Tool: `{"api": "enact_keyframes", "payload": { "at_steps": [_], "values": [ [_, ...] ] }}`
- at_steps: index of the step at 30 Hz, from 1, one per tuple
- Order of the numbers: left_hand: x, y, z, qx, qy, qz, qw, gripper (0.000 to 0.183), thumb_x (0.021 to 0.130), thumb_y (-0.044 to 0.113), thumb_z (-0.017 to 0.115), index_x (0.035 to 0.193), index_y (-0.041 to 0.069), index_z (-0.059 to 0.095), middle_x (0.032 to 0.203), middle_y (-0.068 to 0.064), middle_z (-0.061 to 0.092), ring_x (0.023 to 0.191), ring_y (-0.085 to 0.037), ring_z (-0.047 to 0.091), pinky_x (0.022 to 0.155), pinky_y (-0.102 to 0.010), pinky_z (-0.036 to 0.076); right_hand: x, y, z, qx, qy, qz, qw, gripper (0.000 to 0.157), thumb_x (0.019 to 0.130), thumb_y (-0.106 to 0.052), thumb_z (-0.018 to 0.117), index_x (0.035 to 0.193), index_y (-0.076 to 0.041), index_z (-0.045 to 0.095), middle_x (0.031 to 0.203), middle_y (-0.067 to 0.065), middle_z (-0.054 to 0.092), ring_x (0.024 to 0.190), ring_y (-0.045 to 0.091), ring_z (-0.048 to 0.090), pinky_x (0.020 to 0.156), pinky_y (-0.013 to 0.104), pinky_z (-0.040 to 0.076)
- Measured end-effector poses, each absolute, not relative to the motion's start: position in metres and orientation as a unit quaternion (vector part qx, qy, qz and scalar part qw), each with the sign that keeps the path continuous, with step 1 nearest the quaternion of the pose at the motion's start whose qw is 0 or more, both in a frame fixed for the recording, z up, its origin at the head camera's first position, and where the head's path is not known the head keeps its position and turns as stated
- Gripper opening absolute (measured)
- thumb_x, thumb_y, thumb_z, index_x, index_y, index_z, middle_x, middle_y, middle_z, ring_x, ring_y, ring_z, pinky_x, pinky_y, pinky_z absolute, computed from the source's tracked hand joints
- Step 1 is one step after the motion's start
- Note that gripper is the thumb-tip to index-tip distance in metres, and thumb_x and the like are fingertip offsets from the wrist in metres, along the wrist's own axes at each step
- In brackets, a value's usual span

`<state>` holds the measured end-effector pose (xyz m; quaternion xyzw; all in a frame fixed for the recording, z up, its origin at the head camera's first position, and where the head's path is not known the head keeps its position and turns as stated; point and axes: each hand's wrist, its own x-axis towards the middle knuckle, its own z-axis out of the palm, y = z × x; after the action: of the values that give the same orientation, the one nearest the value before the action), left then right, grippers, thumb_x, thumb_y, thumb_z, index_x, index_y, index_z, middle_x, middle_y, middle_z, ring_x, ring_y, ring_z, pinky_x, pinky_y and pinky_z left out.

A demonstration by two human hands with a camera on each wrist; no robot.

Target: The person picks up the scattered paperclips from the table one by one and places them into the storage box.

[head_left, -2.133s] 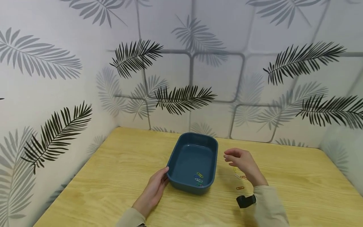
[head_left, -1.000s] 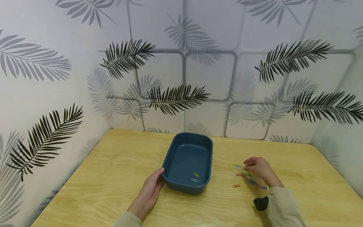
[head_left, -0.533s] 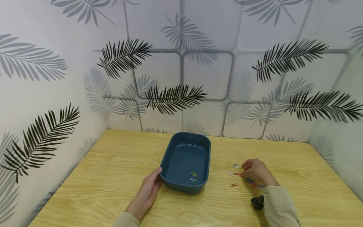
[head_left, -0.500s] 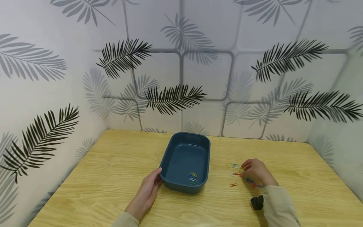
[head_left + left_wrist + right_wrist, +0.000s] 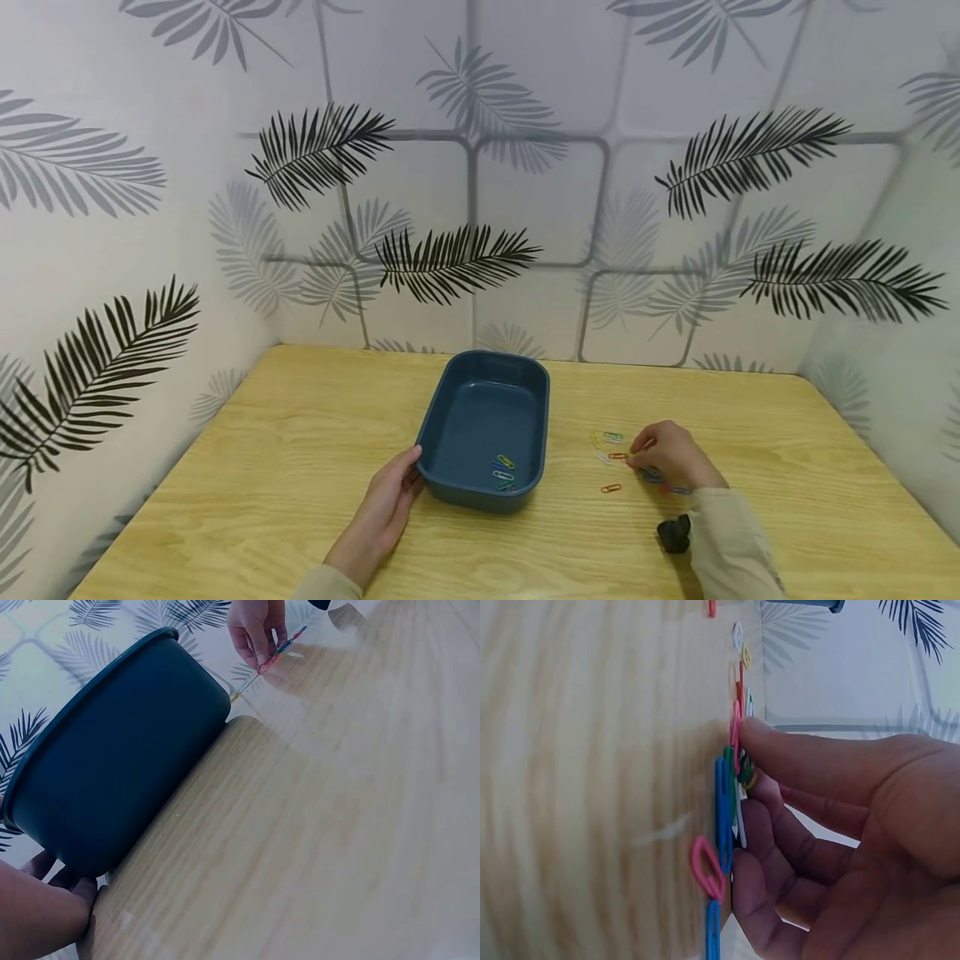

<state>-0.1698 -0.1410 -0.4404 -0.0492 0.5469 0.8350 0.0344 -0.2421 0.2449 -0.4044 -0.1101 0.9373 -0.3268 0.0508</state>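
Observation:
My left hand holds the near left side of a dark blue rectangular tub, thumb at the rim and fingers lower against the wall. Several coloured paper clips lie inside it near the front right corner. To the right of the tub, my right hand is down at a loose spread of more paper clips. The right wrist view shows my thumb tip against a pink paper clip, with the curled fingers on its far side, pinching it. Blue clips and another pink clip lie beside the fingers.
A lone red paper clip lies between the tub and the right hand, with white, yellow and green ones farther back. All rest on a wood-grain table. A leaf-patterned wall rises behind its far edge.
My right hand has come away from beside the tub, rightward and down to the paper clips, where its fingertips have closed in. The left hand keeps its hold on the tub.

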Motion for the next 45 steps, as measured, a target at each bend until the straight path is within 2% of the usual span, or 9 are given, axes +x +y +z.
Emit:
{"api": "enact_keyframes", "payload": {
  "at_steps": [5, 6, 11, 13, 22, 29, 37, 40, 45],
  "values": [
    [-0.1691, -0.1444, -0.4401, -0.049, 0.548, 0.835, 0.029, 0.057, 0.103, 0.024, 0.046, 0.141, -0.016, 0.03, 0.145, -0.028, 0.034, 0.133, -0.029, 0.034, 0.114, -0.042, 0.024, -0.2453, 0.2407, -0.4056, -0.114, 0.94, -0.318, 0.042, 0.012, 0.084, -0.007, 0.072, 0.084, 0.005, 0.069, 0.08, 0.005, 0.066, 0.071, 0.018, 0.056, 0.065, 0.037, 0.051],
    [-0.1698, -0.1459, -0.4407, -0.053, 0.546, 0.835, 0.034, 0.056, 0.102, 0.025, 0.049, 0.141, -0.013, 0.034, 0.143, -0.025, 0.039, 0.131, -0.026, 0.037, 0.113, -0.039, 0.027, -0.2454, 0.2396, -0.4053, -0.112, 0.941, -0.318, 0.044, 0.011, 0.085, -0.007, 0.072, 0.084, 0.005, 0.069, 0.079, 0.005, 0.065, 0.07, 0.018, 0.055, 0.065, 0.036, 0.051],
    [-0.1692, -0.1463, -0.4416, -0.055, 0.545, 0.836, 0.033, 0.058, 0.1, 0.027, 0.054, 0.138, -0.013, 0.037, 0.139, -0.022, 0.043, 0.128, -0.023, 0.041, 0.112, -0.038, 0.028, -0.243, 0.2377, -0.4045, -0.103, 0.94, -0.322, 0.055, 0.011, 0.088, -0.005, 0.067, 0.082, 0.004, 0.067, 0.075, 0.003, 0.062, 0.066, 0.017, 0.053, 0.06, 0.033, 0.048],
    [-0.1682, -0.1448, -0.4408, -0.054, 0.548, 0.834, 0.029, 0.059, 0.101, 0.025, 0.051, 0.139, -0.016, 0.033, 0.141, -0.024, 0.04, 0.128, -0.025, 0.039, 0.113, -0.041, 0.026, -0.2419, 0.2381, -0.4048, -0.101, 0.938, -0.327, 0.059, 0.011, 0.089, -0.005, 0.066, 0.082, 0.004, 0.066, 0.074, 0.004, 0.061, 0.064, 0.017, 0.051, 0.059, 0.032, 0.047],
    [-0.1684, -0.1428, -0.441, -0.05, 0.546, 0.835, 0.039, 0.057, 0.103, 0.024, 0.046, 0.141, -0.016, 0.03, 0.145, -0.027, 0.034, 0.132, -0.027, 0.034, 0.114, -0.042, 0.024, -0.2416, 0.2411, -0.4064, -0.08, 0.914, -0.391, 0.071, 0.01, 0.089, -0.003, 0.062, 0.086, 0.006, 0.065, 0.072, 0.006, 0.059, 0.061, 0.017, 0.05, 0.057, 0.03, 0.044],
    [-0.167, -0.1409, -0.4404, -0.055, 0.547, 0.835, 0.039, 0.056, 0.102, 0.023, 0.048, 0.14, -0.016, 0.032, 0.142, -0.024, 0.039, 0.129, -0.024, 0.039, 0.112, -0.039, 0.027, -0.2404, 0.2445, -0.407, -0.069, 0.911, -0.401, 0.069, 0.009, 0.09, 0.0, 0.06, 0.088, 0.008, 0.065, 0.071, 0.007, 0.059, 0.063, 0.018, 0.052, 0.058, 0.031, 0.046],
    [-0.1688, -0.1393, -0.4407, -0.052, 0.545, 0.836, 0.039, 0.058, 0.103, 0.025, 0.048, 0.141, -0.015, 0.031, 0.147, -0.027, 0.033, 0.135, -0.029, 0.032, 0.114, -0.041, 0.025, -0.2449, 0.2469, -0.4045, -0.051, 0.91, -0.406, 0.063, 0.015, 0.089, 0.004, 0.059, 0.099, 0.015, 0.063, 0.085, 0.014, 0.066, 0.07, 0.017, 0.059, 0.062, 0.031, 0.051],
    [-0.1696, -0.1395, -0.4405, -0.056, 0.545, 0.835, 0.038, 0.057, 0.102, 0.024, 0.049, 0.141, -0.015, 0.032, 0.145, -0.026, 0.035, 0.133, -0.028, 0.035, 0.113, -0.04, 0.026, -0.2461, 0.2473, -0.403, -0.046, 0.911, -0.406, 0.06, 0.018, 0.089, 0.004, 0.058, 0.102, 0.015, 0.064, 0.089, 0.017, 0.067, 0.07, 0.018, 0.06, 0.062, 0.03, 0.051],
    [-0.1706, -0.1403, -0.4408, -0.065, 0.546, 0.834, 0.035, 0.056, 0.101, 0.024, 0.051, 0.139, -0.015, 0.035, 0.141, -0.024, 0.04, 0.127, -0.024, 0.04, 0.111, -0.038, 0.029, -0.2464, 0.2464, -0.4009, -0.037, 0.899, -0.431, 0.069, 0.021, 0.092, 0.002, 0.056, 0.107, 0.014, 0.063, 0.09, 0.015, 0.066, 0.068, 0.017, 0.056, 0.06, 0.031, 0.05]
  ]
}}
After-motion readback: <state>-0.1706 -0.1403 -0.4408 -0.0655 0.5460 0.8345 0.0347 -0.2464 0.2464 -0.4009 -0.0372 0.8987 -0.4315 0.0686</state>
